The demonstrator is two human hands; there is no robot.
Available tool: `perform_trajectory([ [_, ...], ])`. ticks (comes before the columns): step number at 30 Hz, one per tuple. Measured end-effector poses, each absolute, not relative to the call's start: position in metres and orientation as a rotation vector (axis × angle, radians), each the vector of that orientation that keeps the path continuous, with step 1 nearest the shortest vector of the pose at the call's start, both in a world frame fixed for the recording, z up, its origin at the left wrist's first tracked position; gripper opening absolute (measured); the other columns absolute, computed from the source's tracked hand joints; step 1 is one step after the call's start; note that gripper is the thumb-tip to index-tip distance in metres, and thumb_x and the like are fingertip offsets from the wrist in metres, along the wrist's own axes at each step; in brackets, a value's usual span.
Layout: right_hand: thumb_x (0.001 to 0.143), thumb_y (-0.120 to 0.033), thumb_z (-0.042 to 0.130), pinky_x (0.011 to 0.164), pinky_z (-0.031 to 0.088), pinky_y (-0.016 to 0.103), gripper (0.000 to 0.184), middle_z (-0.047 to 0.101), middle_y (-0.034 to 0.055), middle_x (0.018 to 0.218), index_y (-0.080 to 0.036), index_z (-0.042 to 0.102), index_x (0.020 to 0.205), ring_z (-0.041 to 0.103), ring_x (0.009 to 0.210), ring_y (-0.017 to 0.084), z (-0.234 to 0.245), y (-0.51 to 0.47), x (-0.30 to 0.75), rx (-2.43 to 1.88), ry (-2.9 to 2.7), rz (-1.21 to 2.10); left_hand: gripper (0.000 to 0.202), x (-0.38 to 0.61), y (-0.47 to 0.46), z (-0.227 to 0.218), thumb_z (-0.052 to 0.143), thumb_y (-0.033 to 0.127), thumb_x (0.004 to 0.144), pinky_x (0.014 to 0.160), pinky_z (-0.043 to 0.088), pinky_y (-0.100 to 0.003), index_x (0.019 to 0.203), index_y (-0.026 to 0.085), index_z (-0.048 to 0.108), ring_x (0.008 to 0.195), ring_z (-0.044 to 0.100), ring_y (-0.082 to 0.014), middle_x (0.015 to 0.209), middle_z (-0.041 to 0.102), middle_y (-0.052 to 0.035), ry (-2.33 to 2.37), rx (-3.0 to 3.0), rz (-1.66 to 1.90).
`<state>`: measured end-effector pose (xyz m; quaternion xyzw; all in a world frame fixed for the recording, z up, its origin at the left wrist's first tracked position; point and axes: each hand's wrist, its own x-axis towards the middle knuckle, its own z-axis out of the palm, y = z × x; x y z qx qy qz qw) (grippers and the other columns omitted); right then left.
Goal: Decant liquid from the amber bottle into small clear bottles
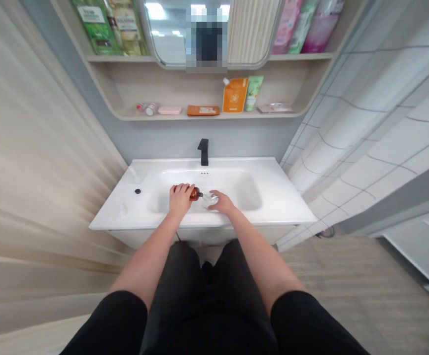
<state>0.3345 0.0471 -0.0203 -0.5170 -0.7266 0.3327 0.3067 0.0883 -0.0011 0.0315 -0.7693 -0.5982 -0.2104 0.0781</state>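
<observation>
My left hand (180, 198) is wrapped round a small amber-brown bottle (194, 194), which lies tilted with its dark neck pointing right. My right hand (222, 202) is closed on a small clear container (210, 198) held right at the bottle's neck. Both hands hover over the front part of the white sink basin (247, 190).
A black faucet (203, 151) stands at the back of the basin. A small black cap or plug (137, 191) lies on the left counter near a clear object (133, 172). The shelf above holds an orange pouch (234, 95), a green tube (253, 92) and small toiletries. A tiled wall is on the right.
</observation>
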Motion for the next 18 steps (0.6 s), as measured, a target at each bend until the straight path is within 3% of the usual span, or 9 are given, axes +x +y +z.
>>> perform_trajectory([
  [18, 0.059, -0.022, 0.101, 0.110, 0.056, 0.043, 0.083, 0.079, 0.0030, 0.125, -0.029, 0.072, 0.136, 0.075, 0.117, 0.029, -0.0183, 0.0465, 0.3339, -1.387, -1.927, 0.885, 0.059, 0.0884, -0.0016, 0.0320, 0.061, 0.018, 0.097, 0.128, 0.029, -0.060, 0.154, 0.030, 0.063, 0.145, 0.054, -0.0358, 0.152, 0.068, -0.0137, -1.780, -2.300, -0.617],
])
